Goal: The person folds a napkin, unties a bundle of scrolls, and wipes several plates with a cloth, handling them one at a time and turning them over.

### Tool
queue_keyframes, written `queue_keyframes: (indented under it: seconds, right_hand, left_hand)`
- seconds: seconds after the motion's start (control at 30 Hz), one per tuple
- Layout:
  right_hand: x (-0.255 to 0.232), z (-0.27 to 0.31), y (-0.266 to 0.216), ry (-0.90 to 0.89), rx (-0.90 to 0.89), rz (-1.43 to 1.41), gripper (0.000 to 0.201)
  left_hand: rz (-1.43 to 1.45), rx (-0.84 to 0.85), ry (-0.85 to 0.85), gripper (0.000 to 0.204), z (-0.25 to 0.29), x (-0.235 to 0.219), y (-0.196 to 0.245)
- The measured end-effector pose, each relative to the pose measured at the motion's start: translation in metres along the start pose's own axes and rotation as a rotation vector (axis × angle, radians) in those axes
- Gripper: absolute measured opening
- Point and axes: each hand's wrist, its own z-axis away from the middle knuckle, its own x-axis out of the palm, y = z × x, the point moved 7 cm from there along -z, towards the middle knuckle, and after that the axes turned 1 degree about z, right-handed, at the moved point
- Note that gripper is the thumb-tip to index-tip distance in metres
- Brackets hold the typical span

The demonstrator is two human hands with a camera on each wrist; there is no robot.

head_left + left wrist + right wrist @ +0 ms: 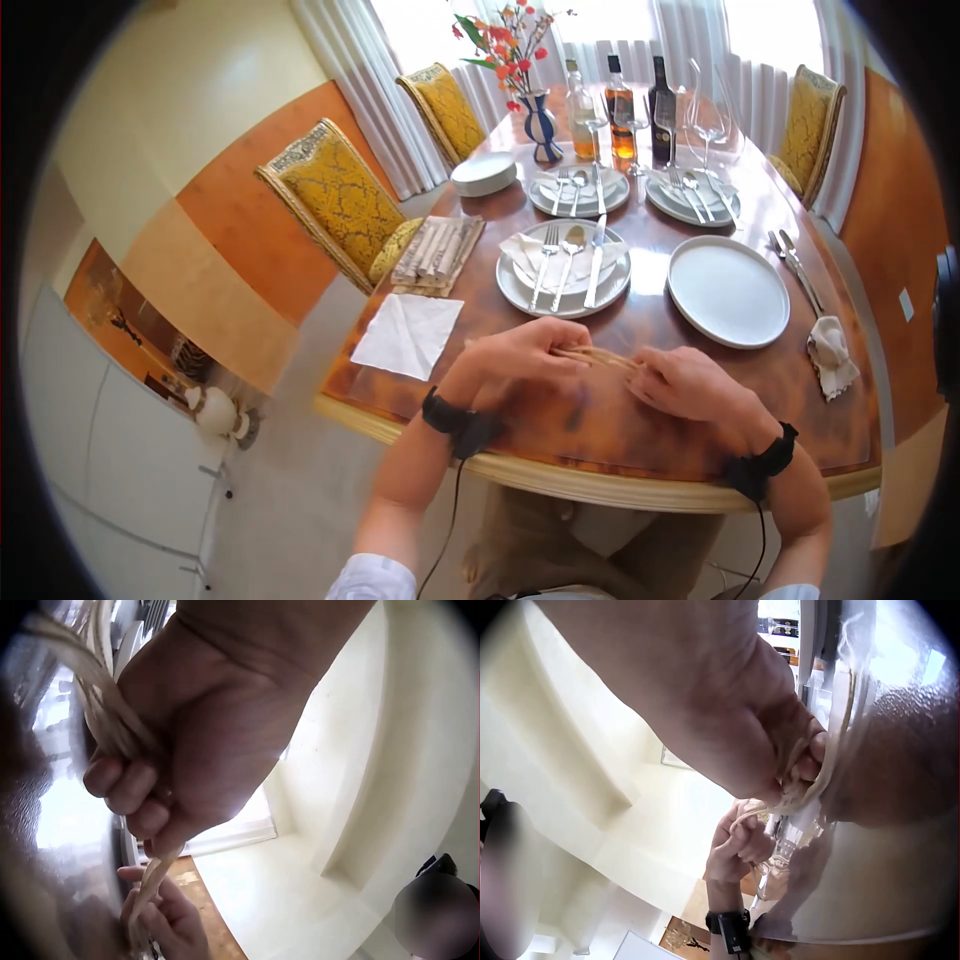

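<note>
A bundle of beige cord (598,356) stretches between the two hands, low over the near part of the table. The left hand (528,352) grips one end; in the left wrist view its fingers curl round several strands of the cord (112,705). At the other end the right hand (692,384) pinches the cord, and a loose strand (847,712) trails past its fingers in the right wrist view. Left of the hands a white napkin (407,335) lies flat.
Beyond the hands are stacked plates (510,290) with cutlery and a bare plate (728,292). A rolled napkin (830,358) lies at right, folded cloths (437,250) at left. Glasses, bottles (614,110) and a flower vase (541,128) stand farther back.
</note>
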Motion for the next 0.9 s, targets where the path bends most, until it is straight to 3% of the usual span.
queue_keyframes:
  seconds: [0.13, 0.23, 0.33, 0.43, 0.53, 0.63, 0.67, 0.77, 0.83, 0.9]
  right_hand:
    - [-0.008, 0.002, -0.003, -0.063, 0.005, -0.089, 0.032]
    - [-0.01, 0.002, 0.001, -0.133, 0.06, -0.147, 0.033]
    - [-0.008, 0.002, 0.008, -0.139, 0.02, -0.084, 0.034]
    - [-0.009, 0.003, 0.01, -0.162, 0.071, -0.172, 0.035]
    - [-0.011, 0.007, 0.009, -0.166, 0.148, -0.314, 0.035]
    - [-0.018, 0.005, 0.007, -0.089, 0.06, -0.041, 0.035]
    - [-0.024, 0.004, 0.007, 0.032, 0.053, -0.06, 0.035]
    - [-0.048, 0.008, -0.003, 0.391, -0.029, -0.065, 0.04]
    - [-0.071, 0.019, -0.027, 0.613, -0.172, -0.009, 0.043]
    - [-0.069, 0.019, -0.04, 0.677, -0.328, -0.041, 0.04]
  left_hand:
    - [0.027, -0.063, -0.125, 0.018, 0.004, -0.009, -0.014]
    - [0.005, -0.161, 0.007, 0.022, 0.002, -0.027, -0.032]
    - [0.005, -0.083, 0.19, 0.026, 0.004, -0.028, -0.009]
    - [-0.055, -0.07, 0.336, 0.026, 0.007, -0.045, 0.0]
    - [0.084, -0.084, 0.477, 0.026, 0.02, -0.06, 0.01]
    - [0.145, -0.041, 0.536, 0.024, 0.032, -0.071, 0.018]
    - [0.179, -0.033, 0.543, 0.023, 0.032, -0.072, 0.019]
    - [-0.179, -0.086, 0.552, 0.027, 0.024, -0.032, 0.055]
    - [-0.224, -0.054, 0.379, 0.026, 0.013, -0.006, 0.056]
    - [-0.196, -0.013, 0.274, 0.024, 0.002, 0.023, 0.065]
